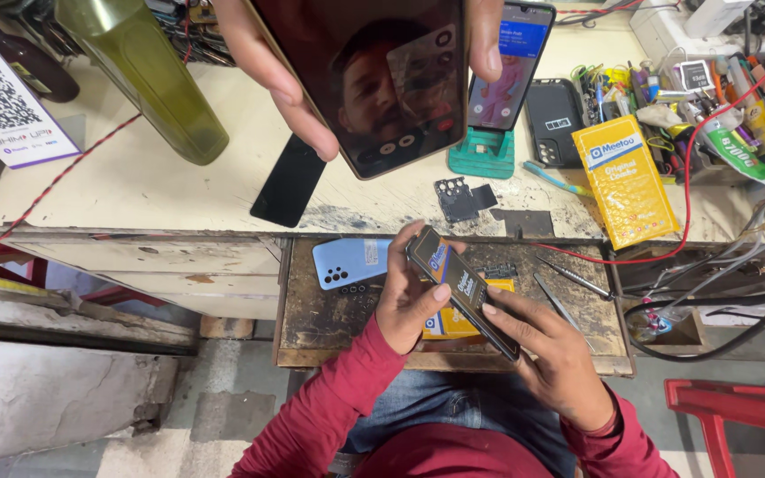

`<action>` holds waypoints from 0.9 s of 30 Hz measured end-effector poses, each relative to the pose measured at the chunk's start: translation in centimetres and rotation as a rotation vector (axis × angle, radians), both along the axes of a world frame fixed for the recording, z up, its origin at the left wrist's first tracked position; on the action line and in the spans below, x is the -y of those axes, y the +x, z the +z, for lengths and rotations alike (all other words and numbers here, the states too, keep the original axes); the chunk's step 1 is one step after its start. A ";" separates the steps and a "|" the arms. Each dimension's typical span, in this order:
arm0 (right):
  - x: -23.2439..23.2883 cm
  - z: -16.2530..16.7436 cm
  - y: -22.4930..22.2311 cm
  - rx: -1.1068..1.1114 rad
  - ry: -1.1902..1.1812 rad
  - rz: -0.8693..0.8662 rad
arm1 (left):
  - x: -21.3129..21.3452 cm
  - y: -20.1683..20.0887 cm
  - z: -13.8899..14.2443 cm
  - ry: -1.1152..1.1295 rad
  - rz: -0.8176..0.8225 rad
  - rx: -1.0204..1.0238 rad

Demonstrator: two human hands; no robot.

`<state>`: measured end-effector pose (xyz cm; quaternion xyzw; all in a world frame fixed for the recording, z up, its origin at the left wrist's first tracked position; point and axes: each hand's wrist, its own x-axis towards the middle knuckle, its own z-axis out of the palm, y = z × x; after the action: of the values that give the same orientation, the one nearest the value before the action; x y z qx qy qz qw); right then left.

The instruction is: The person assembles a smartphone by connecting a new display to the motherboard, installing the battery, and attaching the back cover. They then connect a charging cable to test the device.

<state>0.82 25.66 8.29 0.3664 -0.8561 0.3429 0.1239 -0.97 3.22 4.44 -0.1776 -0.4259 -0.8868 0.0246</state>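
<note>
Hands, left (409,305) and right (552,354), grip a dark phone (460,290) (screen tilted).

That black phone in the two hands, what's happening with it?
A person in red sleeves holds a dark phone over a small wooden tray. The left hand grips its upper end and the right hand steadies the lower end. A light blue phone lies face down on the tray. Above, someone else's hand holds another phone over the workbench.
</note>
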 end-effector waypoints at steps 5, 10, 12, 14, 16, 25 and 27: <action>0.2 -0.2 0.3 -0.090 -0.050 -0.047 | 0.0 0.0 0.2 0.020 -0.026 -0.014; 0.6 -0.1 0.5 -0.131 -0.079 -0.097 | 0.1 0.0 0.5 0.065 -0.070 -0.079; 0.6 0.0 0.6 -0.131 -0.091 -0.094 | 0.0 0.0 0.6 0.059 -0.055 -0.095; 0.7 0.1 0.7 -0.142 -0.080 -0.115 | -0.1 0.0 0.7 0.061 -0.050 -0.100; 0.8 0.2 0.8 -0.161 -0.071 -0.135 | -0.1 0.1 0.6 0.073 -0.056 -0.097; 0.7 -1.5 0.9 -0.135 -0.101 -0.248 | -0.6 0.1 0.4 -0.071 -0.008 0.182; 0.5 -2.5 1.0 -0.088 -0.137 -0.277 | -0.4 0.2 0.5 -0.107 -0.021 0.212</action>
<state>1.79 25.20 5.78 0.2504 -0.8668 0.3636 0.2320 -0.81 3.57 4.89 -0.0883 -0.4711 -0.8768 -0.0393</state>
